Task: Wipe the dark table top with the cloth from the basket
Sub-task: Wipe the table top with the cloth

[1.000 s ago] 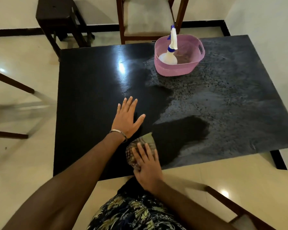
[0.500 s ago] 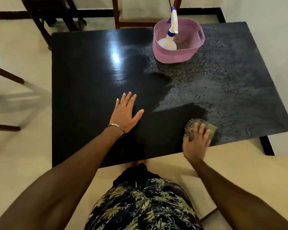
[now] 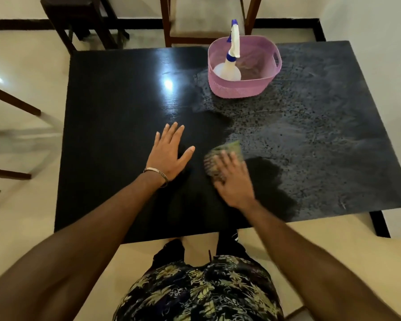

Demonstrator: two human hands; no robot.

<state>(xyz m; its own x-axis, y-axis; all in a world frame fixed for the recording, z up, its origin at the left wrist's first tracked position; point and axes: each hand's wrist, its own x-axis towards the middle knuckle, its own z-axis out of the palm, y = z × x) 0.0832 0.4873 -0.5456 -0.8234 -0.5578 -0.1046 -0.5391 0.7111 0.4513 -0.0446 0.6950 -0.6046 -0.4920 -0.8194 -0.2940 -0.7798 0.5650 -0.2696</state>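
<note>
Dark table [image 3: 116, 135], right part filmed grey. Pink basket [image 3: 241, 86] at far edge, spray bottle [image 3: 228, 70] inside. Left hand [image 3: 169, 154] flat, fingers spread. Right hand [image 3: 233, 179] pressing cloth [image 3: 227, 148] beside it, fingers blurred.

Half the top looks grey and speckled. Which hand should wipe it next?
The right hand: it already presses the cloth at the edge of the speckled area of the table top. The left hand lies flat on the dark clean side, without a cloth.
</note>
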